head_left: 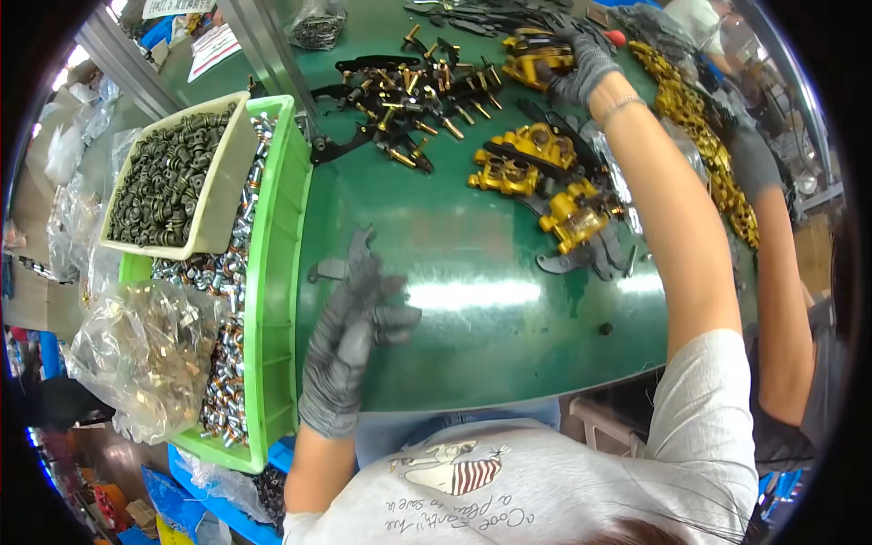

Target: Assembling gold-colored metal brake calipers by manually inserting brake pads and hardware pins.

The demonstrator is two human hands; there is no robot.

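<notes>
Green crate [272, 272], 1: left of the spread fingers of left hand [341, 350]. Grey bracket [333, 270], 1: at their tips, contact unclear. Loose gold calipers [512, 176]: nearer side of fingers of right hand [584, 73], pinching 1 gold caliper [527, 64].

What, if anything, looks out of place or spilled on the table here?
A small dark piece lies alone by the table's near edge, away from the yellow parts; it may have been dropped. The bolts are jumbled, perhaps normally. I see no clear damage.
</notes>
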